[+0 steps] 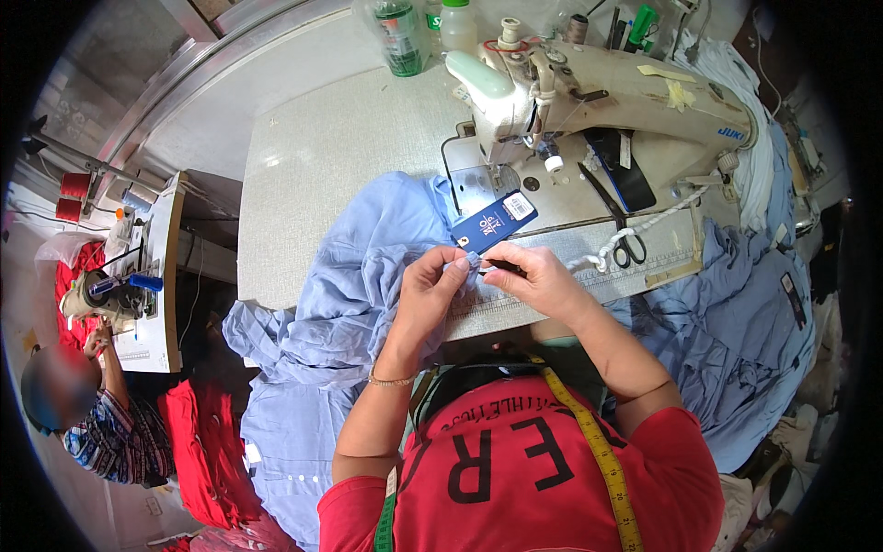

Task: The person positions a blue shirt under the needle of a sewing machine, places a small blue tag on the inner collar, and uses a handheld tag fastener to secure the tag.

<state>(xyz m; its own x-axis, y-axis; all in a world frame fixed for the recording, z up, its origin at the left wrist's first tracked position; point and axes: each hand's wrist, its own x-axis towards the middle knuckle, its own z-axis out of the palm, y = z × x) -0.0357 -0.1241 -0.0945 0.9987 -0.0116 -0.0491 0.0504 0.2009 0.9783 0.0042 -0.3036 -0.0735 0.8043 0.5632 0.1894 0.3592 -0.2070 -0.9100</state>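
A light blue garment (382, 221) lies bunched on the sewing table and hangs over its front edge. My left hand (430, 283) is closed, pinching a small bit of its cloth between thumb and fingertips. Close beside it, my right hand (538, 281) is also closed, with its fingertips at the same bit of cloth. Something dark shows under the right fingers; its kind is hidden. Just beyond my fingertips a dark blue hang tag (494, 224) lies near the needle area of the sewing machine (589, 97).
Black scissors (629, 250), a dark phone (621, 170) and a twisted white cord (635, 230) lie right of the tag. More blue garments (727, 304) are heaped at right. Bottles (457, 28) stand behind. Another person (115, 414) sits at a machine on the left.
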